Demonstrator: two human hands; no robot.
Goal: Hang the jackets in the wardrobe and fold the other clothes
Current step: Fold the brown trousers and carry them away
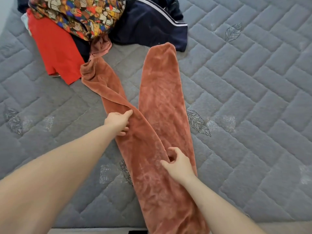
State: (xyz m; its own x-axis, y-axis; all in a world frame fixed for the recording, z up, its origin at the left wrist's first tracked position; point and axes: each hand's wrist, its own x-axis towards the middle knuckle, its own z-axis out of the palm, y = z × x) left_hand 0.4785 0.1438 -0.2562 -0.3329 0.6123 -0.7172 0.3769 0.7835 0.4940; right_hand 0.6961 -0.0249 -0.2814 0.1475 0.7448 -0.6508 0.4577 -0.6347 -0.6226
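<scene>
Trousers (160,102) lengthwise, legs pointing away.

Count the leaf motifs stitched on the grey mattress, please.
4 leaf motifs on the grey quilted mattress: far right, right of the rust fleece trousers, left edge, under the trousers' left edge. Clothes may hide more.

Grey quilted mattress

The mattress (253,81) fills the view, stitched in a brick pattern, with embroidered leaves (233,32) at far right, left and centre.

A grey quilted mattress (253,98) with embroidered leaf motifs fills the view.
</scene>
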